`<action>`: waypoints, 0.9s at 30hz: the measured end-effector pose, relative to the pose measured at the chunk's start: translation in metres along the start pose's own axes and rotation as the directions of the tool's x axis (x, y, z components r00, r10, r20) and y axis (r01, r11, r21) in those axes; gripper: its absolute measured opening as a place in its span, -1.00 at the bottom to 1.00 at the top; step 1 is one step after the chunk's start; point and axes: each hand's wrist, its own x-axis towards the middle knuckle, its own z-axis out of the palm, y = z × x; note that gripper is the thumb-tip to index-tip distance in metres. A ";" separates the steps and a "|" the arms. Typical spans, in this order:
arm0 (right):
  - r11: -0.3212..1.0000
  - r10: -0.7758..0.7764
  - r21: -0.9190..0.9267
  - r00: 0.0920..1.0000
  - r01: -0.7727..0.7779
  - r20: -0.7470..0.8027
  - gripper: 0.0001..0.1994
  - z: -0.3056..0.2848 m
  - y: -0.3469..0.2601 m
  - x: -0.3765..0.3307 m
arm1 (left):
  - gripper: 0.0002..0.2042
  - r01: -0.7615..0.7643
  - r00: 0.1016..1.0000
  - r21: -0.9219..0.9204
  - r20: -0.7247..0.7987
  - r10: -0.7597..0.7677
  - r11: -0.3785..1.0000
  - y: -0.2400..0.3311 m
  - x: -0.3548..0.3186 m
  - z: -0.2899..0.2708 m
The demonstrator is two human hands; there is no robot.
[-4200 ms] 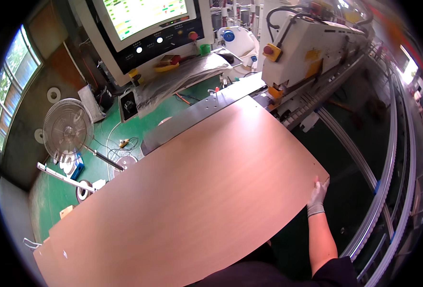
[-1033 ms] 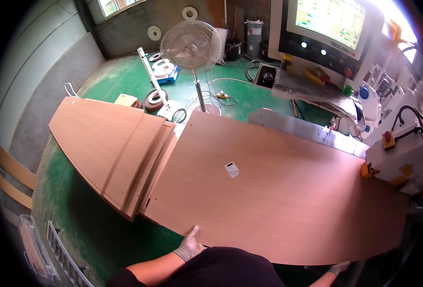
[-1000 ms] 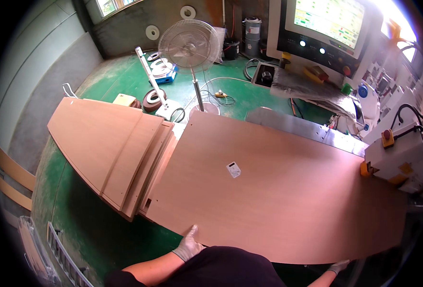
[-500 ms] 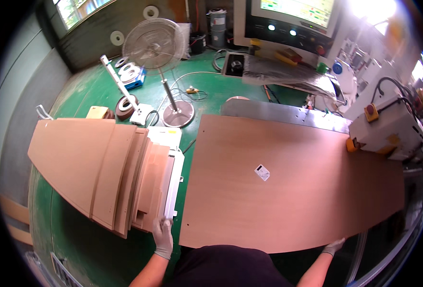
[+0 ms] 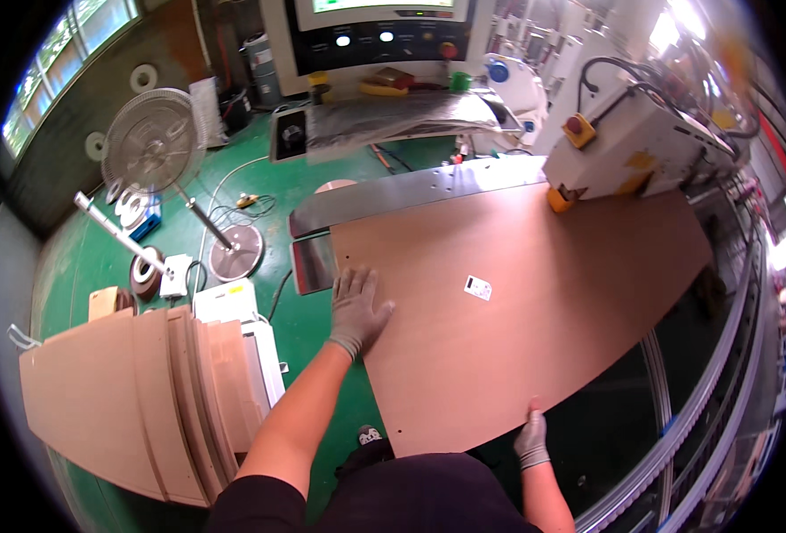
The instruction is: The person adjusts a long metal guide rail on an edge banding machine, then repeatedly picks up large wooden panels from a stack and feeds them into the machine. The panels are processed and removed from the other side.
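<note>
A large brown wood-fibre panel (image 5: 499,355) with one curved edge lies flat in front of me. Its far edge runs along a grey metal strip (image 5: 419,195), and a small white label (image 5: 477,287) sits near its middle. My left hand (image 5: 357,309), in a grey glove, rests on the panel's left edge with its fingers stretched out. At the near edge my gloved right hand (image 5: 532,435) holds the panel, thumb on top; its other fingers are mostly hidden beneath.
Similar brown panels are stacked (image 5: 99,400) at the left. Behind them stands a fan (image 5: 153,142). A white machine head (image 5: 633,142) is over the panel's far right part, and metal rails (image 5: 722,382) curve along the right. A control screen (image 5: 384,7) stands at the back.
My left hand has moved from beside the stack onto the panel's left edge. The panel has turned and sits farther under the machine head. My view has swung to the right.
</note>
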 end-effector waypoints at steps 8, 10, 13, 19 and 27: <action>0.951 0.205 0.199 0.966 -0.235 0.161 -0.31 0.060 -0.001 -0.048 | -0.25 -0.043 0.999 -0.031 0.003 0.044 0.999 0.058 0.088 0.047; 0.944 0.237 0.185 0.951 -0.274 0.201 -0.30 0.065 -0.015 -0.051 | -0.26 -0.049 0.999 -0.043 0.014 0.050 0.998 0.071 0.101 0.055; 0.897 0.353 0.111 0.844 -0.429 0.405 -0.31 0.059 -0.029 -0.049 | -0.26 -0.082 0.995 -0.060 0.053 0.085 0.995 0.092 0.121 0.063; 0.908 0.281 0.339 0.958 -0.247 -0.055 -0.52 0.039 -0.003 -0.014 | -0.29 -0.213 0.971 -0.055 0.103 0.217 0.976 0.115 0.175 0.085; 0.737 0.394 0.625 0.915 -0.258 -0.087 -0.50 -0.032 -0.031 0.054 | -0.25 -0.207 0.977 0.204 0.104 0.189 0.957 0.135 0.181 0.097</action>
